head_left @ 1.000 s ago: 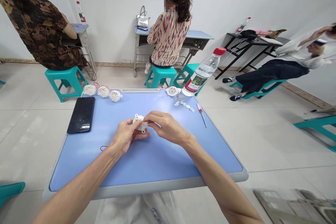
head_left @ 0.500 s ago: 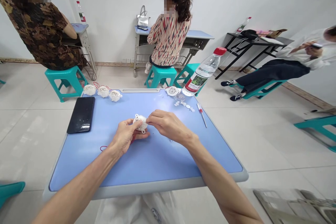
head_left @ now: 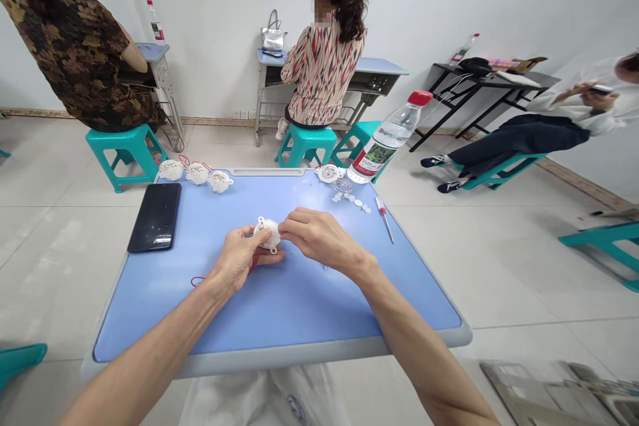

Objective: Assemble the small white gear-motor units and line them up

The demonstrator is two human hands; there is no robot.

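My left hand [head_left: 240, 249] grips a round white plastic housing [head_left: 271, 237] with small mounting ears, thumb on top and fingers beneath. Red wire [head_left: 198, 281] hangs from under it and loops onto the blue tabletop. My right hand [head_left: 312, 234] is closed in a pinch against the housing's right edge; what lies between its fingertips is hidden. To the right rests a screwdriver [head_left: 383, 214] with a red and clear handle. Small white discs [head_left: 358, 202] are scattered near a clear dish [head_left: 342, 184]. Another round housing [head_left: 329, 174], its inside showing, sits beside the dish.
Several similar housings [head_left: 198, 174] with red wires line the back left edge. A black phone [head_left: 155, 217] lies at the left. A water bottle [head_left: 380, 146] stands at the back right corner of the desk [head_left: 279, 319]. Other people sit on green stools [head_left: 122, 146] beyond.
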